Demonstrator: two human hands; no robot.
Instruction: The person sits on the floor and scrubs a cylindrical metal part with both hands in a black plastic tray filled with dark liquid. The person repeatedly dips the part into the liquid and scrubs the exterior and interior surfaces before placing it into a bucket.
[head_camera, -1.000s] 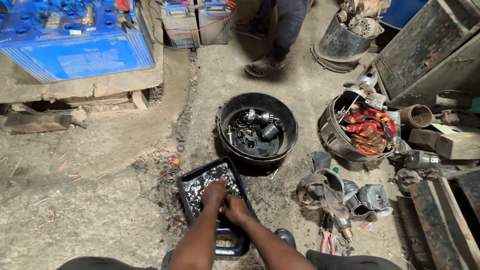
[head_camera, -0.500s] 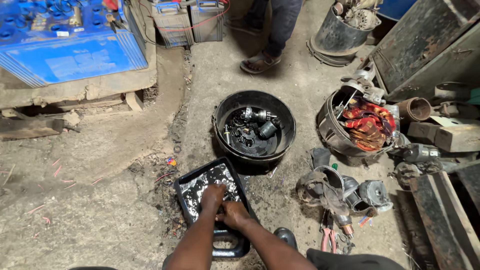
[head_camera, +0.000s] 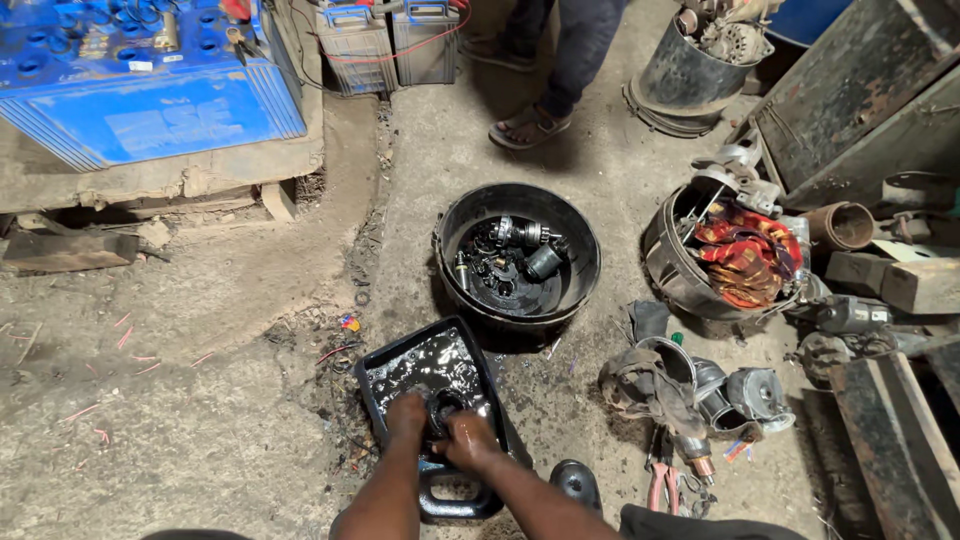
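Note:
Both my hands are down in a black rectangular tray (head_camera: 372, 372) of dark oily liquid on the ground in front of me. My left hand (head_camera: 406, 416) and my right hand (head_camera: 466, 441) close around a small dark ring-shaped metal part (head_camera: 441, 409) held between them at the liquid's surface. Just beyond the tray stands a round black basin (head_camera: 580, 260) with several oily metal parts lying in dark liquid.
A person's legs and sandalled foot (head_camera: 527, 126) stand beyond the basin. A metal bucket with red patterned cloth (head_camera: 738, 255) sits at right, motor parts (head_camera: 700, 385) and pliers (head_camera: 662, 482) below it. Blue battery (head_camera: 150, 85) on a slab at left.
My hands stay in the tray, working the part; the view has shifted slightly downward. The standing person's foot has moved little.

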